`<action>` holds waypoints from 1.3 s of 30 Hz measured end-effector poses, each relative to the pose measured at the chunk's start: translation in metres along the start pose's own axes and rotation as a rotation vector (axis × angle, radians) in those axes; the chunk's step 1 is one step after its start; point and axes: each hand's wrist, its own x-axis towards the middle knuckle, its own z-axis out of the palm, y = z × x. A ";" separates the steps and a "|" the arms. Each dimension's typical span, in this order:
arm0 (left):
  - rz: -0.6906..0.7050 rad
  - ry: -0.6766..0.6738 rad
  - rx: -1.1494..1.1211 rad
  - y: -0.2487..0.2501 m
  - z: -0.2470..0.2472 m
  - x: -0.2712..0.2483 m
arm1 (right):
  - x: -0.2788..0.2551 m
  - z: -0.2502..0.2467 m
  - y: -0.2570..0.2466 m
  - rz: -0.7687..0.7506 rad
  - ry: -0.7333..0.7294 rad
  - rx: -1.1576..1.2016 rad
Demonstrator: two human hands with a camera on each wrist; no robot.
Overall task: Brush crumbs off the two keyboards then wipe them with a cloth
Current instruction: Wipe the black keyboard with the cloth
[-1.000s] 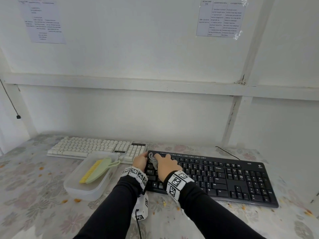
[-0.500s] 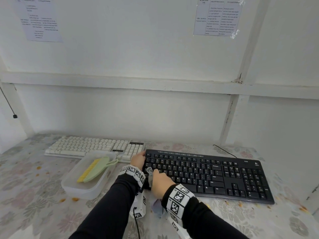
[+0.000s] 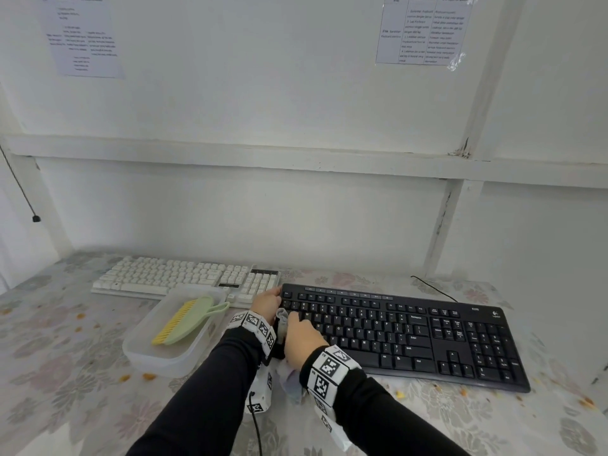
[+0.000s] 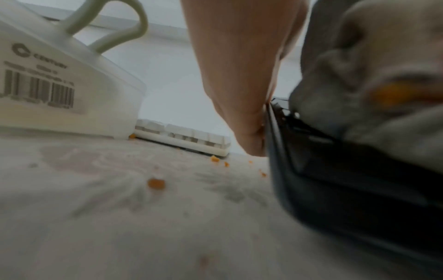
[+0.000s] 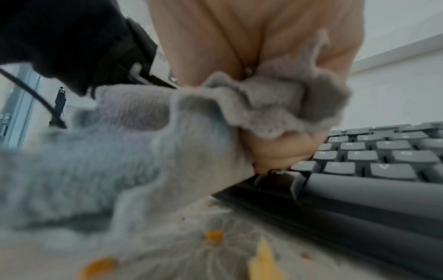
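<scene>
Nearest, toward the table's front edge, orange crumbs (image 5: 214, 236) lie scattered on the floral tablecloth (image 3: 65, 383), and a loose end of the grey cloth (image 5: 134, 144) trails off the black keyboard's (image 3: 411, 334) front left corner onto it. Just above, the right hand (image 3: 304, 337) bunches that cloth in curled fingers and presses it on the keys at the keyboard's left end. Beside it, the left hand (image 3: 267, 302) grips the keyboard's left edge, thumb on top; how its other fingers lie I cannot tell. To the left sits a translucent plastic tub (image 3: 144, 352) holding a green brush with yellow bristles (image 3: 187, 320), its looped handle over the rim. Farther back, near the table's rear edge, the white keyboard (image 3: 171, 274) lies along the wall, its right end just beside the black one's rear left corner.
</scene>
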 end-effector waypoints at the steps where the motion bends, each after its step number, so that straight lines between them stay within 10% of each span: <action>1: 0.000 -0.028 -0.001 0.002 -0.001 -0.002 | -0.002 0.001 0.002 -0.018 -0.019 -0.017; 8: 0.003 -0.106 -0.005 0.006 -0.005 -0.011 | -0.006 -0.001 0.011 -0.098 -0.136 -0.135; 15: 0.020 -0.113 -0.006 0.003 -0.008 -0.012 | 0.015 -0.024 0.008 -0.088 0.160 0.094; 31: -0.004 -0.096 -0.034 0.001 -0.006 -0.010 | -0.010 0.007 0.014 -0.178 -0.185 -0.218; 39: 0.000 -0.111 -0.086 0.007 -0.006 -0.019 | 0.005 -0.031 0.032 -0.146 -0.025 -0.027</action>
